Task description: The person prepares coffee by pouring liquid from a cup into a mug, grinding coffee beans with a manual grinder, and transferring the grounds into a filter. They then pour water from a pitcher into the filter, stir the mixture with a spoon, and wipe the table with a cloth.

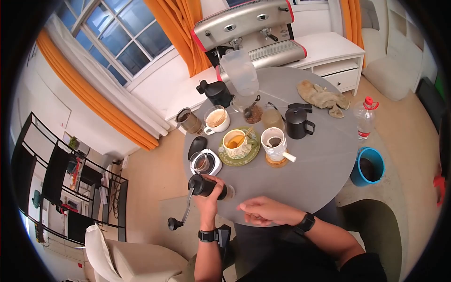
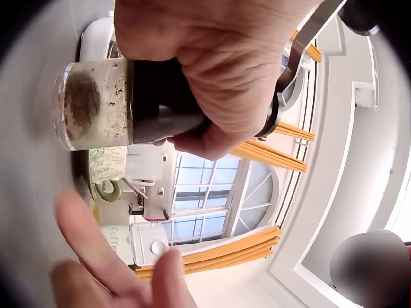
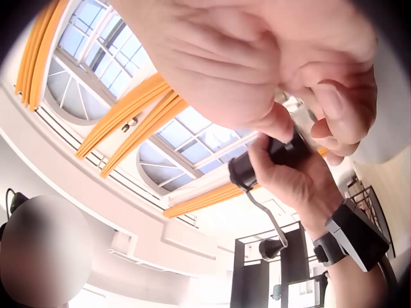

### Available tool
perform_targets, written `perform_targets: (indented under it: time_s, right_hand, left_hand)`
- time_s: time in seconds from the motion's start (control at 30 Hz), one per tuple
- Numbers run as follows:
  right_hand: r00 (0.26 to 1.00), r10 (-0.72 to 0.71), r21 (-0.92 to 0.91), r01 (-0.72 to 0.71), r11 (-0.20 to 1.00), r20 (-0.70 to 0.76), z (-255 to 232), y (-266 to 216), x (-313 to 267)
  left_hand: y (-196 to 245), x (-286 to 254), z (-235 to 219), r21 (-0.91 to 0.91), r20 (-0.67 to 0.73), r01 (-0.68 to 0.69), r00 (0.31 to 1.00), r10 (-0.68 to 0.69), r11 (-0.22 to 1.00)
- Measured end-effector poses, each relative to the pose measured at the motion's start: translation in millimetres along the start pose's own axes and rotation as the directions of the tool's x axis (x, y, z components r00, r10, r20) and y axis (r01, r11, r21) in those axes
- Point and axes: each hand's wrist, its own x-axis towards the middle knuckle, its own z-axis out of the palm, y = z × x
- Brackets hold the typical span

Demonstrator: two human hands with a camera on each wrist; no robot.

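Observation:
My left hand [image 1: 209, 199] grips a black manual coffee grinder [image 1: 202, 186], held tilted at the table's near left edge. Its metal crank [image 1: 187, 209] points down, ending in a black knob [image 1: 175, 224]. In the left wrist view, the grinder's clear jar [image 2: 96, 106] shows brown grounds inside. Some of the grinder's body is hidden behind the left fingers. To the right of it, at the table's near edge, my right hand [image 1: 268, 210] holds nothing, its fingers loosely bent. Just beyond the grinder, a small glass [image 1: 202, 162] stands on a white scale [image 1: 213, 164].
Several cups stand on the grey round table [image 1: 305, 174], including a patterned cup [image 1: 236, 144] on a green saucer [image 1: 240, 162] and a white handled cup [image 1: 275, 142]. A black kettle [image 1: 297, 123] and a cloth [image 1: 320, 96] lie farther back. A blue bucket [image 1: 361, 176] stands right of the table.

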Motion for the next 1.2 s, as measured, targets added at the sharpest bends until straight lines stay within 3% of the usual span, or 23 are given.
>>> perform_targets:
  time_s: [0.03, 0.13, 0.23, 0.3, 0.37, 0.4, 0.5, 0.6, 0.7, 0.8, 0.9, 1.0, 1.2]
  right_hand:
    - [0.999, -0.001, -0.047, 0.002, 0.999, 0.035, -5.5, -5.4, -11.0]
    - [0.995, -0.045, -0.171, 0.028, 0.985, -0.091, -9.1, -31.2, -48.8]
    - [0.918, -0.261, -0.363, 0.144, 0.921, -0.299, -16.2, -48.3, -80.1]
    - [0.785, -0.454, -0.481, 0.231, 0.846, -0.421, -23.2, -58.7, -94.7]
    - [0.591, -0.652, -0.624, 0.296, 0.723, -0.475, -34.5, -64.9, -100.5]
    - [0.52, -0.676, -0.64, 0.284, 0.714, -0.523, -35.9, -72.0, -105.7]
    - [0.397, -0.791, -0.778, 0.245, 0.579, -0.464, -56.5, -76.7, -102.3]
    - [0.336, -0.848, -0.849, 0.2, 0.49, -0.411, -60.3, -82.1, -98.0]
    - [0.336, -0.846, -0.87, 0.126, 0.477, -0.415, -56.4, -91.8, -87.7]
    - [0.33, -0.896, -0.944, 0.038, 0.329, -0.298, -51.9, -103.8, -69.2]
    - [0.372, -0.894, -0.958, 0.039, 0.283, -0.249, -64.4, -105.1, -44.4]
    - [0.458, -0.839, -0.944, 0.003, 0.331, -0.293, -63.8, -113.1, -31.5]
    - [0.494, -0.795, -0.914, 0.0, 0.405, -0.352, -67.9, -111.0, -18.4]
  left_hand:
    - [-3.3, 3.2, -1.2, 0.034, -0.02, 0.0, 1.0, 0.001, 0.999]
    - [-7.6, 11.6, -0.3, 0.154, -0.055, 0.023, 0.998, -0.014, 0.988]
    - [-11.6, 15.2, 3.1, 0.172, -0.076, 0.04, 0.997, -0.028, 0.984]
    - [-18.0, 17.1, 1.4, 0.168, -0.092, 0.052, 0.995, -0.036, 0.984]
    - [-22.2, 18.5, 0.5, 0.198, -0.102, 0.067, 0.994, -0.047, 0.978]
    - [-23.7, 18.8, 0.3, 0.212, -0.107, 0.074, 0.993, -0.052, 0.974]
    - [-25.5, 19.4, 1.4, 0.242, -0.128, 0.077, 0.991, -0.047, 0.967]
    - [-14.9, 15.6, 9.6, 0.267, -0.135, 0.112, 0.988, -0.078, 0.957]
    - [-7.5, 12.4, 10.3, 0.34, -0.136, 0.141, 0.986, -0.1, 0.93]
    - [-29.4, 10.6, 0.7, 0.472, -0.166, 0.025, 0.984, 0.061, 0.881]
    - [-37.4, -5.2, -7.7, 0.4, -0.165, -0.011, 0.983, 0.083, 0.916]
    - [-42.6, -39.2, -13.3, 0.415, -0.221, -0.088, 0.956, 0.194, 0.905]
    - [-42.2, -109.0, -19.5, 0.412, -0.355, 0.013, 0.923, 0.148, 0.911]
